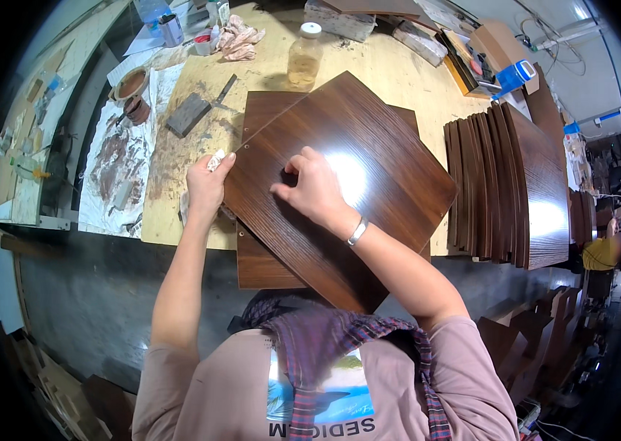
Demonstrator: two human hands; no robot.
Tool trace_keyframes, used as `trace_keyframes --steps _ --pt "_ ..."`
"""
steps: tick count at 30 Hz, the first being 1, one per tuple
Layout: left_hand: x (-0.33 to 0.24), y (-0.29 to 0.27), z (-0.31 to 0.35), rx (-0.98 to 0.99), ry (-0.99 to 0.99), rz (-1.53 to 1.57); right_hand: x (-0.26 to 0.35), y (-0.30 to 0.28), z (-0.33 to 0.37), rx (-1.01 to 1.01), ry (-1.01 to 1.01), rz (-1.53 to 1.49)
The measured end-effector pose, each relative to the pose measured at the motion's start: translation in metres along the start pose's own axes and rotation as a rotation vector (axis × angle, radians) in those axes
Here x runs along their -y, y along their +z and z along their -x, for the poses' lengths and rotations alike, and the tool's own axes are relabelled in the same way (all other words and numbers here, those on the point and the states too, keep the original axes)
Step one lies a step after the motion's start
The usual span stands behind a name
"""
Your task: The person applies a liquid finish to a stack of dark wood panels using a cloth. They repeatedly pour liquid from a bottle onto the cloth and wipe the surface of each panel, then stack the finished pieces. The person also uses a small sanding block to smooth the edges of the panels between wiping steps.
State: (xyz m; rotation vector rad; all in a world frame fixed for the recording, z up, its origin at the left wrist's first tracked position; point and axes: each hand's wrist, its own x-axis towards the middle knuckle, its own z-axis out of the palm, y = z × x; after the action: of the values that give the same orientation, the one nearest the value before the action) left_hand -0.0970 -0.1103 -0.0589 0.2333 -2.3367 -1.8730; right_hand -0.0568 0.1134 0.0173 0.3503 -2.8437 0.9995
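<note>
Seen from above, a person in a pinkish T-shirt handles a dark brown wood-grain panel (391, 176) at a pale wooden worktable (270, 45). The panel lies turned at an angle over a second dark panel (266, 266), whose edges show beneath it; its nearest corner juts past the table's front edge toward the person.

The left hand (206, 187) is clamped on the panel's left corner, with a small white wad (216, 159) beside the thumb. The right hand (318, 189), a silver band (357, 231) at its wrist, is over the panel's middle, fingers curled and thumb a little apart from them; whether it touches the glossy surface cannot be told.

Beyond the panel stands a clear, white-capped bottle (304, 59) with yellowish contents. To the left lie a dark flat block (188, 115), a crumpled pinkish cloth (238, 40) and a stained white sheet (97, 191) bearing a round bowl (131, 85). On the right, a row of similar dark panels (546, 169) stands on edge.
</note>
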Motion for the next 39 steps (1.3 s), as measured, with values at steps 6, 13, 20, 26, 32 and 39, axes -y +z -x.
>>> trace_keyframes --steps 6,13,20,26,32,39 --pt "-0.005 0.001 0.0 0.013 0.003 -0.043 -0.009 0.005 -0.008 0.04 0.077 -0.014" --pt "-0.01 0.003 -0.001 0.023 0.037 -0.049 -0.007 0.0 -0.011 0.062 0.099 -0.009" --pt "-0.003 0.002 -0.002 0.03 0.028 -0.056 -0.003 0.001 -0.011 0.058 0.134 -0.034" --pt "-0.005 0.001 -0.003 0.032 0.034 -0.107 -0.02 0.004 -0.012 -0.128 0.042 0.064" --pt "-0.039 -0.008 0.017 -0.08 0.195 -0.49 -0.112 -0.069 -0.022 -0.328 0.414 0.566" --pt "-0.06 -0.021 0.084 0.383 0.852 -0.838 -0.198 -0.107 0.017 -0.305 0.501 0.552"
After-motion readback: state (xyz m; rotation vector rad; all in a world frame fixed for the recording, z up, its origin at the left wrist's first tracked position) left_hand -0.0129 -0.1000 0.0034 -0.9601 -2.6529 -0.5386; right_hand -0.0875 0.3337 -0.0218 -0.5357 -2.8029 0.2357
